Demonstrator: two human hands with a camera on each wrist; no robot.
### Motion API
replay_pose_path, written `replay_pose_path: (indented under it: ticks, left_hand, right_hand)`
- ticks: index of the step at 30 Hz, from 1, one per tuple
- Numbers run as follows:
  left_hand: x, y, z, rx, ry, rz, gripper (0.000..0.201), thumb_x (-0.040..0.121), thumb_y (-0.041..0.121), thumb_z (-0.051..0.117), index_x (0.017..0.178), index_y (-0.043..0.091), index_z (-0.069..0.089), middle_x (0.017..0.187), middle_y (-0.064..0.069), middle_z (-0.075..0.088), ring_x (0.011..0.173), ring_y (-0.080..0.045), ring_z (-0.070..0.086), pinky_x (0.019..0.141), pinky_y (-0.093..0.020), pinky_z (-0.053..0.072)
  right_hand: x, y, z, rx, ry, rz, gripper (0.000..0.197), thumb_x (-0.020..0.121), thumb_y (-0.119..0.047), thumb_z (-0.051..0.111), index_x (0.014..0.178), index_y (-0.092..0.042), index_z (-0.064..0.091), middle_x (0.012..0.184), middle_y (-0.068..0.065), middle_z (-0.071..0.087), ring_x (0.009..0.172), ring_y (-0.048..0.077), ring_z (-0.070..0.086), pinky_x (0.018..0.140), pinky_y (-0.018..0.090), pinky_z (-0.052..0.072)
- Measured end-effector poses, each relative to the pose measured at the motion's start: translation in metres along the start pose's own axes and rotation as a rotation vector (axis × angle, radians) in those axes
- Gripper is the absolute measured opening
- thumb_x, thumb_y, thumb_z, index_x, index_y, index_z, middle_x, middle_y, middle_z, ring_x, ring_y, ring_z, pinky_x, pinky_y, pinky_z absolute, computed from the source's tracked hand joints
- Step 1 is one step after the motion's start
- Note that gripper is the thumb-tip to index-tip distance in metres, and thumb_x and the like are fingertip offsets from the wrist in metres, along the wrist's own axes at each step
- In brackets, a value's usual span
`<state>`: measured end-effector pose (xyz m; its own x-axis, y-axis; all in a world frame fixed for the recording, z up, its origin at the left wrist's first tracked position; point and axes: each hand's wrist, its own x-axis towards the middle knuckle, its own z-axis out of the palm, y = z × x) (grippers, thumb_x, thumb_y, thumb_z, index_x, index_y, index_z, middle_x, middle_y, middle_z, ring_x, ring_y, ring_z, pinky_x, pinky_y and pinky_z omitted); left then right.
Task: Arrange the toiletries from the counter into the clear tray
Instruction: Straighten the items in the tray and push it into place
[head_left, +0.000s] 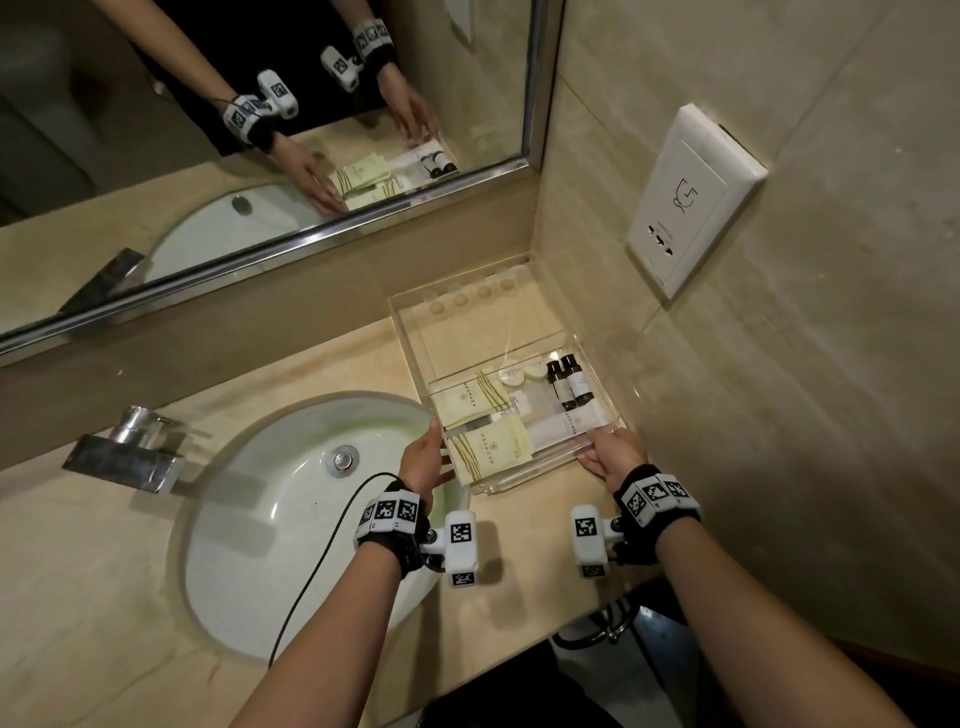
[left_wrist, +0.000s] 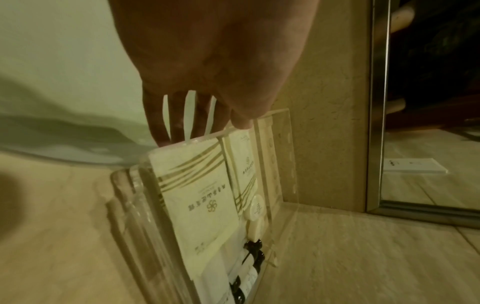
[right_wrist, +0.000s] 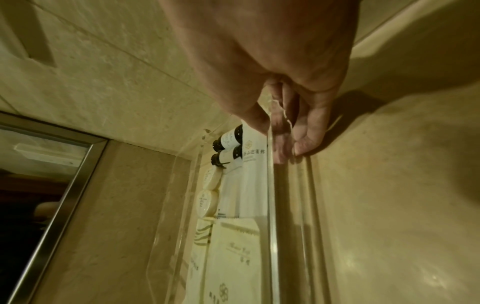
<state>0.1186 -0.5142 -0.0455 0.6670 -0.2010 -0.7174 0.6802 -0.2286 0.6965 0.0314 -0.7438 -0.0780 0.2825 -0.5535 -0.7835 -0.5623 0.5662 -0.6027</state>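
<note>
On a beige counter (head_left: 130, 597) beside a white sink (head_left: 270, 519), both hands grasp the clear tray (head_left: 410, 332) at its near corners: left hand (head_left: 423, 460) on the sink side, right hand (head_left: 613, 457) by the wall. Inside lie cream packets (head_left: 488, 452), two dark bottles (head_left: 569, 382) and round soaps (head_left: 522, 371). The fingertips blur behind the tray's clear walls, and the packet lettering is too small to read.

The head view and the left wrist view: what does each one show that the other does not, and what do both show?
Only the head view shows the sink, the faucet, the wall socket and the right hand at the clear tray's near right corner. Only the left wrist view shows the left hand's fingers against the tray's outer wall. Both show the tray, the pale sachets, the two dark bottles and the left hand.
</note>
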Motion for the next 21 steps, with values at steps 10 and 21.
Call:
replay_pose_path:
  ticks: [10,21]
  left_hand:
    - [-0.001,-0.003,0.001,-0.095,0.004,-0.003,0.047,0.102,0.046,0.028,0.127,0.017,0.056,0.116,-0.009,0.067,0.101,-0.024,0.063,0.077,-0.036,0.052]
    - [0.009,-0.002,0.0,-0.18,0.084,-0.009,0.04,0.097,0.032,0.052,0.125,0.004,0.05,0.124,-0.017,0.061,0.107,-0.03,0.062,0.079,-0.036,0.057]
  right_hand:
    - [-0.008,0.006,0.002,0.075,-0.015,-0.07,0.052,0.095,-0.004,0.058,0.143,-0.002,0.04,0.087,0.009,0.058,0.068,0.014,0.06,0.08,0.03,0.058]
    - [-0.006,-0.021,0.027,0.115,-0.018,-0.014,0.02,0.095,-0.01,0.061,0.112,0.0,0.058,0.084,0.01,0.059,0.085,0.022,0.062,0.085,0.027,0.053]
